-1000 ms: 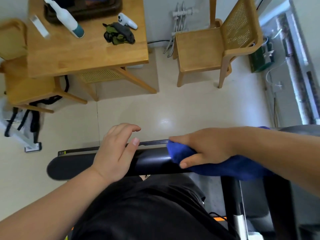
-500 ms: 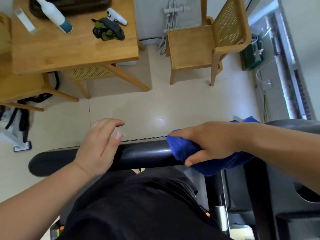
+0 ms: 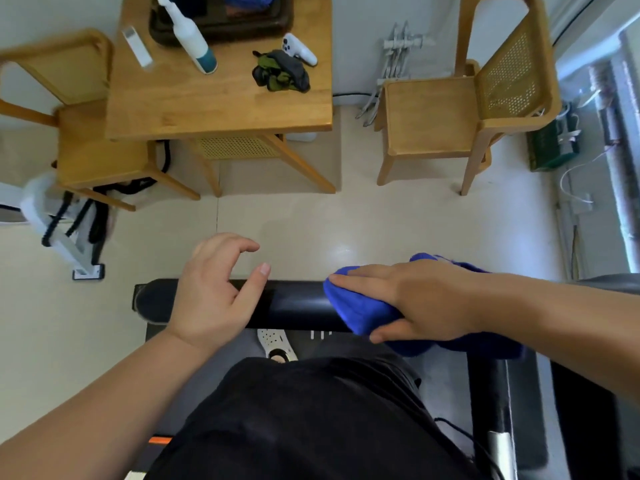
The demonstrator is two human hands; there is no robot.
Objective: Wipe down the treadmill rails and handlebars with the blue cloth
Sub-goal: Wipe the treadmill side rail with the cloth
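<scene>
A black padded treadmill handlebar (image 3: 294,304) runs left to right in front of my body. My right hand (image 3: 412,301) presses a bunched blue cloth (image 3: 360,313) onto the bar's right part, fingers over the top and thumb underneath. The cloth trails back under my forearm toward the black upright post (image 3: 491,393). My left hand (image 3: 214,292) hovers over the bar's left part with fingers spread and slightly curled, holding nothing; whether it touches the bar is unclear. The bar's rounded left end (image 3: 145,299) shows beyond it.
A wooden table (image 3: 221,98) stands ahead with a spray bottle (image 3: 188,36), a dark tray, a white controller and a dark rag. Wooden chairs (image 3: 450,109) flank it. Cables and clutter line the right wall. Below the bar, a white shoe (image 3: 275,342) rests on the treadmill deck.
My left hand has lifted and its fingers have spread apart over the bar. My right hand stays on the cloth, now flatter on top of the bar. My view tilted downward.
</scene>
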